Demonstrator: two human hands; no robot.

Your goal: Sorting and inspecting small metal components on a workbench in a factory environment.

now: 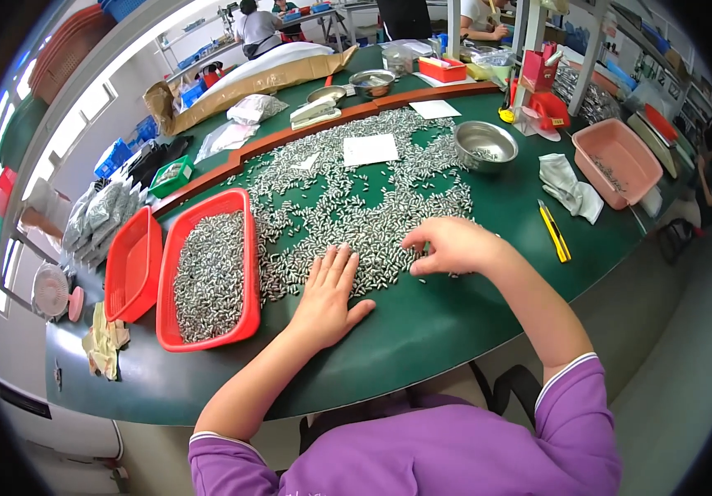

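Observation:
A wide spread of small grey metal cylinders (347,198) covers the green table (422,322). My left hand (327,293) lies flat, palm down, fingers together, on the near edge of that spread. My right hand (447,245) hovers over the pieces to the right, fingers curled and pinched at some of them; whether a piece is gripped is hidden. A red tray (244,248) full of the same cylinders sits just left of my left hand.
An empty red tray (133,264) lies further left. A steel bowl (485,145), white paper (370,150), grey gloves (569,188), a yellow knife (554,231) and a pink basin (616,161) stand beyond and right. Other people work at the far benches.

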